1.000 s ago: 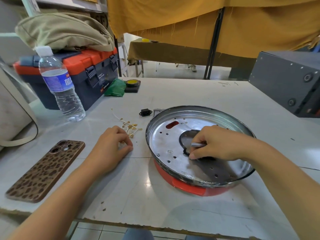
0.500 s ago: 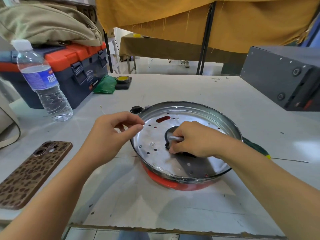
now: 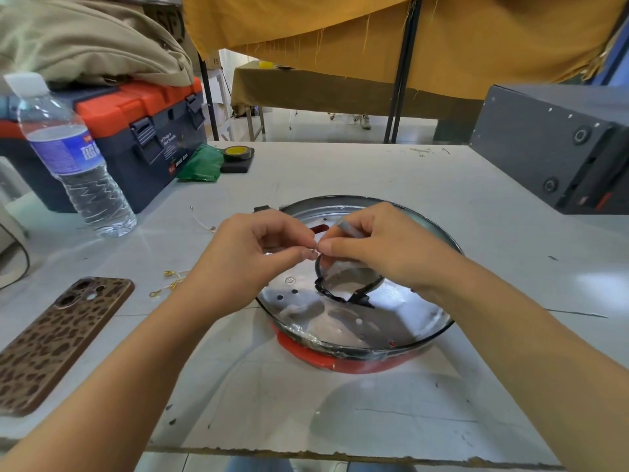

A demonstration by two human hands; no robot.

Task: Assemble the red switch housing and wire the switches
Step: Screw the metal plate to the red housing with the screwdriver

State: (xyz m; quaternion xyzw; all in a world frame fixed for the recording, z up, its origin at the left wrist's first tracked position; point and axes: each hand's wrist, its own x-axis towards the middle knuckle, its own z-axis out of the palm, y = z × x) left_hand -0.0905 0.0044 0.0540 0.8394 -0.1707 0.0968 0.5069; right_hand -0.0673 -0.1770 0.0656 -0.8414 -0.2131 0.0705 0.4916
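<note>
Both hands meet above metal plate (image 3: pixel 340 321) of red switch housing (image 3: pixel 326 361), fingertips touching at centre. Left hand (image 3: pixel 252 264) pinches small metal piece, too small to identify. Right hand (image 3: pixel 384 247) pinches same spot, grey rod-like tool (image 3: pixel 347 228) tucked between fingers, long axis pointing up-left. Black ring (image 3: pixel 340 294) sits directly below pinch, at plate's central opening. Housing lies straight ahead, under hands; right hand nearer ring. Loose gold-terminal wires (image 3: pixel 170 284) lie left of housing, nearer left hand.

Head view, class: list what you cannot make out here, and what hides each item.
- Small part pinched by the left hand and right hand: too small, covered by fingertips.
- Red housing: mostly under the metal pan.
- Phone: cut off by the left edge.
- Toolbox label: too small.
</note>
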